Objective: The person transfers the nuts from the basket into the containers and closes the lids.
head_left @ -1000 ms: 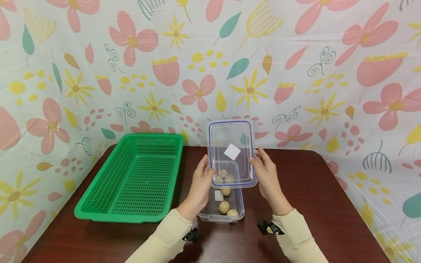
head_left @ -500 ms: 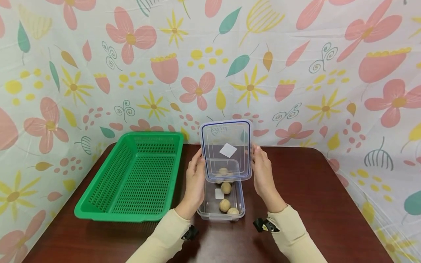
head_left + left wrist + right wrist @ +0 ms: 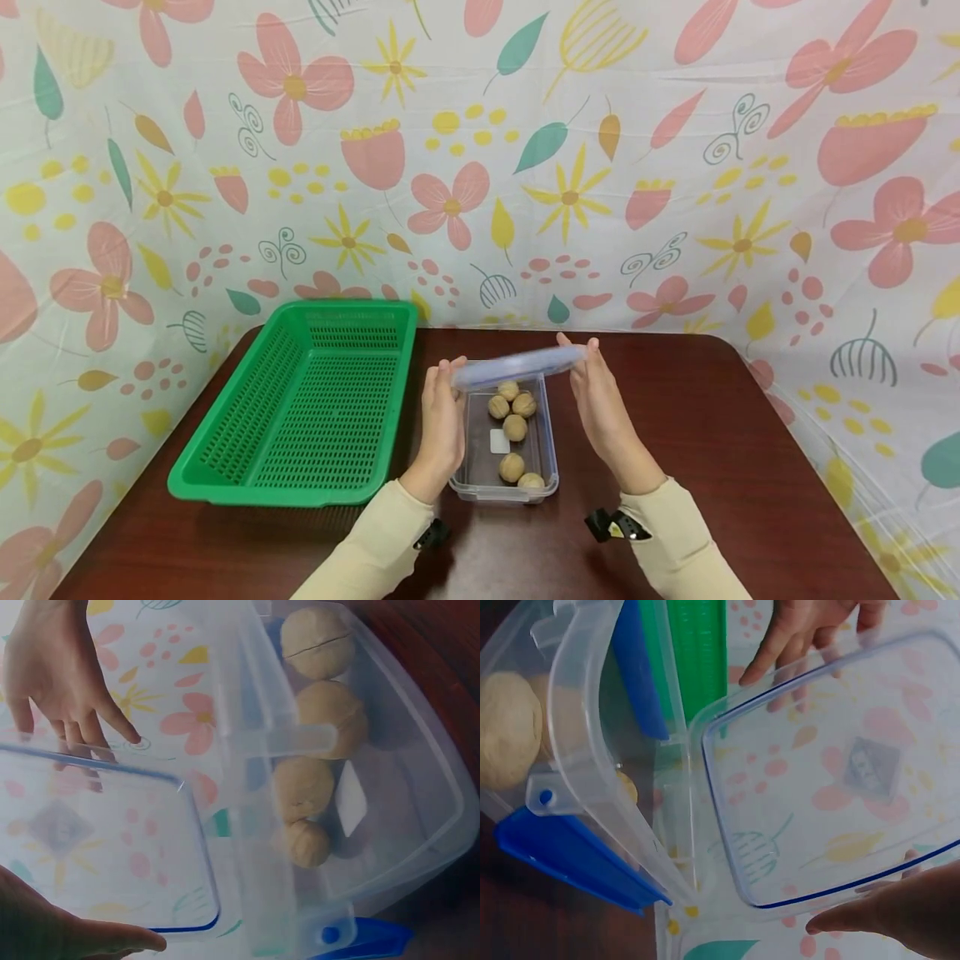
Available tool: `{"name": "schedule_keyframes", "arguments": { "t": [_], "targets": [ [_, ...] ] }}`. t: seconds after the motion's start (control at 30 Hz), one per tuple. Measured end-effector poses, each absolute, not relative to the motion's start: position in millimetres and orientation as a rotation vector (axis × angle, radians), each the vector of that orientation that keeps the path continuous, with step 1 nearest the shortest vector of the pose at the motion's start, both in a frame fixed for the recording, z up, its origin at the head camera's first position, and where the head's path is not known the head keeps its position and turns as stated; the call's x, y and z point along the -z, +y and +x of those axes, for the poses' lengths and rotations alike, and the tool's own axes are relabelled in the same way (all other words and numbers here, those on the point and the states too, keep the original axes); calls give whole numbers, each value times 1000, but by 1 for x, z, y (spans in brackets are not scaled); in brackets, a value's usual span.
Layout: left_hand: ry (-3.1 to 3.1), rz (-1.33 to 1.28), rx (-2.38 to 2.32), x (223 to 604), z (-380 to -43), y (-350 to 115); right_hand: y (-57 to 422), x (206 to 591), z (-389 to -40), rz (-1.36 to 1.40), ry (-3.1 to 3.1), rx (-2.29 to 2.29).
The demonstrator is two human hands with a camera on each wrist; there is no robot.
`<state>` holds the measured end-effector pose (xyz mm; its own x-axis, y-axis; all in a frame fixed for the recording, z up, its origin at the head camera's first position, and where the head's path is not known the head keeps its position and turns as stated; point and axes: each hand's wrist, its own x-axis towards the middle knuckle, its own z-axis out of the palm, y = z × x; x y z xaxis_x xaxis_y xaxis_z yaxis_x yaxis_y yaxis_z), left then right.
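Both hands hold a clear plastic lid (image 3: 517,367) with a blue seal, tilted nearly edge-on to the head view and blurred. My left hand (image 3: 441,425) grips its left edge, and my right hand (image 3: 600,400) grips the right edge. Through the lid in the right wrist view, fingertips of the left hand (image 3: 810,645) show behind it. Below the lid stands a clear food container (image 3: 480,479) with several walnuts (image 3: 515,428) inside. A blue latch (image 3: 577,855) hangs at its side. The lid is apart from the container's rim and partly hides its far end.
A green perforated plastic basket (image 3: 330,417) stands left of the container on the dark red-brown table (image 3: 697,433). Behind the table hangs a flower-patterned cloth (image 3: 480,167). A white label (image 3: 499,442) shows in the container.
The lid has gone from facing the head view to nearly edge-on, between the two hands. More walnuts are visible below it. The container and basket have stayed in place.
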<state>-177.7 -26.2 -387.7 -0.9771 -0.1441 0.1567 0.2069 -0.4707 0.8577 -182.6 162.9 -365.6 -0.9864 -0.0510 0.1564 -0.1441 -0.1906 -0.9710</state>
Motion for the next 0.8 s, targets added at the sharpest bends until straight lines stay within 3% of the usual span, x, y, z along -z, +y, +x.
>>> {"name": "schedule_keyframes", "arguments": {
  "t": [0.27,0.47,0.8],
  "targets": [
    [-1625,-124,2439,399,-180,-33,170,371,-173,138,-2093,-2478],
    [-1831,-231,2324,404,-182,-39,164,387,-171,123,-2406,-2247],
    [-2182,-22,2289,417,-176,-41,153,420,-175,66,-2417,-2053]
  ]
}}
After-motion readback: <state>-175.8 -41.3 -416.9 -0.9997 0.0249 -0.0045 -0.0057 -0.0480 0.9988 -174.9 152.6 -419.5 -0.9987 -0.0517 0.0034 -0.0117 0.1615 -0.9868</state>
